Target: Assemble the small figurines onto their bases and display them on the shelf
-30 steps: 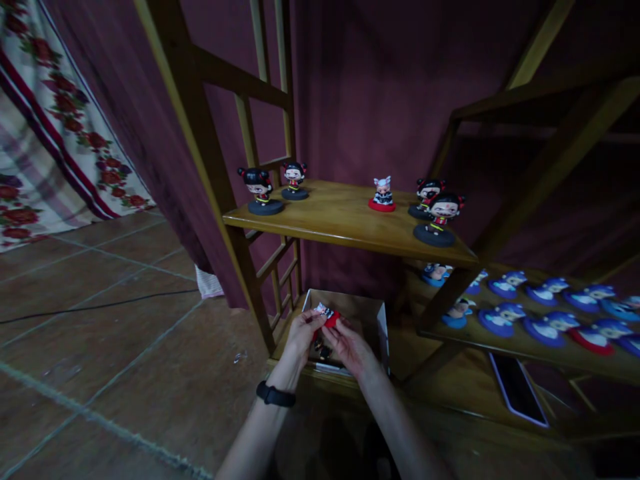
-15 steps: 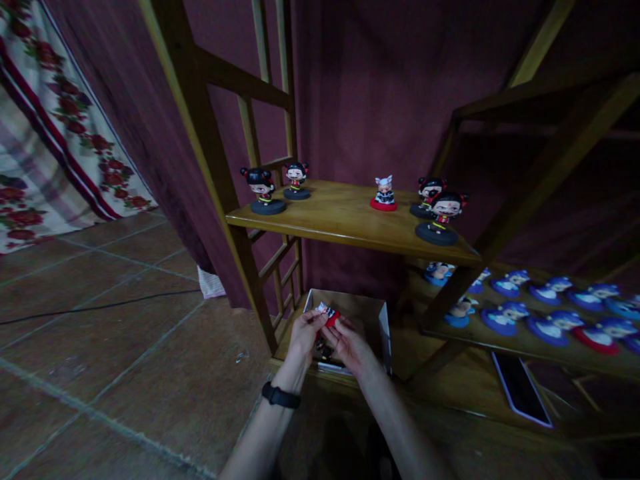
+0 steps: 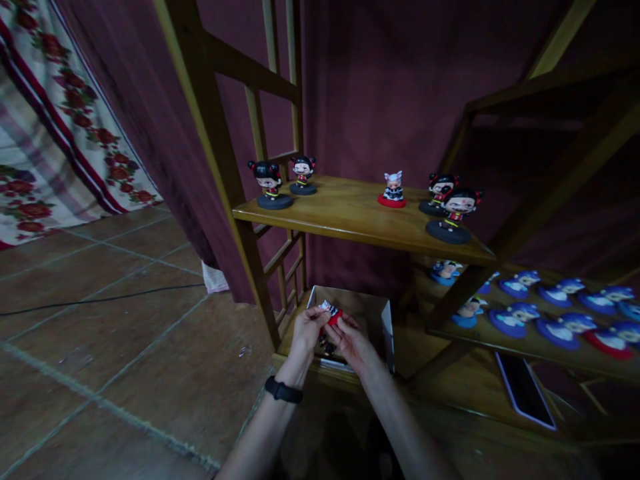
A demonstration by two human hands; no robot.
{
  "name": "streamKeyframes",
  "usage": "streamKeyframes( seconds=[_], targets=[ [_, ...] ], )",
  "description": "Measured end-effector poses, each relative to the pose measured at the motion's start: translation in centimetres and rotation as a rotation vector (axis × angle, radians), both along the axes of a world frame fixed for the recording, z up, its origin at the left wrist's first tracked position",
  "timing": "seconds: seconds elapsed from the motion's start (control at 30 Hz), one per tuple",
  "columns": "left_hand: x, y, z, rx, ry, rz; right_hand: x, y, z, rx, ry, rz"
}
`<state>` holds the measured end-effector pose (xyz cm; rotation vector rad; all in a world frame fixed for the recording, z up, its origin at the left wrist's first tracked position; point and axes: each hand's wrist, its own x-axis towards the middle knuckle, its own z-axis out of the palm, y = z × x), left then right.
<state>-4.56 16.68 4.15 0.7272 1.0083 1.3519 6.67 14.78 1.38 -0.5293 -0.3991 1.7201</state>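
A small white-haired figurine [image 3: 331, 312] with a red base was in the air over an open cardboard box [image 3: 388, 327], tilted, its base turned towards the right. Both hands were on it: the left hand [image 3: 305, 331] had the grip of thumb and fingers closed on its upper part, and the right hand [image 3: 351, 342] had its fingertips closed on the base. The step in hand seemed to be the handling of this one piece between the two hands. In my judgement, any next move called for a steady hold by at least one hand, because the piece was small.

Below the hands, in the box, lay something dark [image 3: 327, 347], partly hidden, which I could not identify. The box stood on the bottom board of a wooden shelf unit. On the upper shelf [image 3: 340, 210], a similar red-based figurine [image 3: 393, 190] stood upright between two pairs of black-haired figurines [image 3: 269, 185]. Further right, blue figurines [image 3: 563, 330] stood in rows, and below them lay a phone-like device [image 3: 525, 390].
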Motion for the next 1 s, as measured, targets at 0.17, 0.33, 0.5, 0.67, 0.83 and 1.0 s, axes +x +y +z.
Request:
streamKeyframes(
  seconds=[0.17, 0.33, 0.5, 0.67, 0.83, 1.0],
  targets=[
    [-0.2, -0.1, 0.1, -0.005, 0.041, -0.010, 0.1, 0.0, -0.1, -0.003, -0.010, 0.009],
    [-0.2, -0.3, 0.2, -0.013, 0.074, -0.019, 0.0, -0.1, 0.1, -0.004, -0.040, 0.000],
    [-0.1, -0.1, -0.6, 0.006, 0.097, -0.004, -0.2, -0.4, 0.4, 0.014, -0.080, -0.027],
    [-0.4, 0.2, -0.9, 0.034, 0.136, -0.085, 0.0, -0.4, 0.1, 0.007, -0.112, -0.081],
    [-0.4, 0.4, -1.1, 0.112, 0.192, -0.149, -0.1, -0.2, -0.7, -0.014, -0.120, -0.107],
    [-0.4, 0.6, -1.5, 0.133, 0.207, -0.123, 0.0, 0.1, -0.6, -0.050, -0.102, -0.036]
  ],
)
